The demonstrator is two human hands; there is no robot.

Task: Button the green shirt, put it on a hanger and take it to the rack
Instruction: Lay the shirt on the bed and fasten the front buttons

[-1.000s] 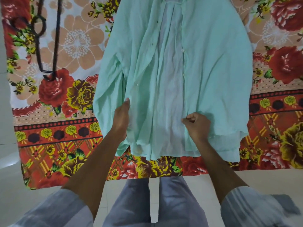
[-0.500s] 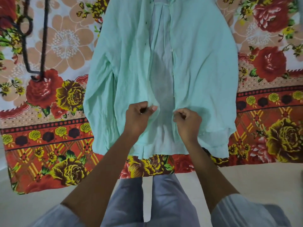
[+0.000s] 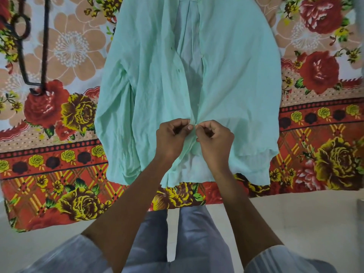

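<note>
Now left hand point(image 3: 173, 138) and right hand point(image 3: 214, 139) are pinching green shirt point(image 3: 236, 79) plackets together at 6 o'clock, aligning the lowest button.

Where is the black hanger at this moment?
In the head view the black hanger lies at far left on the floral bedsheet, left of the green shirt and apart from it.

Only real obstacle is the black hanger point(image 3: 32, 54) far left; floral bedsheet point(image 3: 315, 154) is open either side of the green shirt point(image 3: 236, 79).
</note>
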